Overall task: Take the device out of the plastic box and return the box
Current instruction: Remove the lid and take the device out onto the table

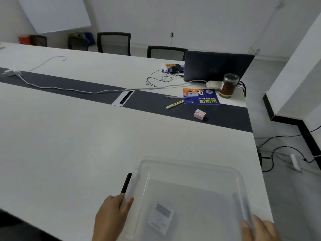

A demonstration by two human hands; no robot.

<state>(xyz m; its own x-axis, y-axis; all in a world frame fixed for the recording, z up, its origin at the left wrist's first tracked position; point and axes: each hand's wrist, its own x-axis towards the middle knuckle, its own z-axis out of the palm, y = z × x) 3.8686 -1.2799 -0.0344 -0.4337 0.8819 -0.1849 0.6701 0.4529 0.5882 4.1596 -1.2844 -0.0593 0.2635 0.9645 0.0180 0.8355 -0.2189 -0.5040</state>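
A person's left hand [111,214] and right hand [258,228] grip opposite rims of a clear plastic box [189,171] at the near edge of a white table [69,145], fingers curled closed over each rim. A black device [126,183], held edge-on, is pressed against the box's outer wall just beyond the left fingertips. Farther off lie a small carton [199,114], a blue booklet [201,99], a jar [228,85] and a laptop [217,66].
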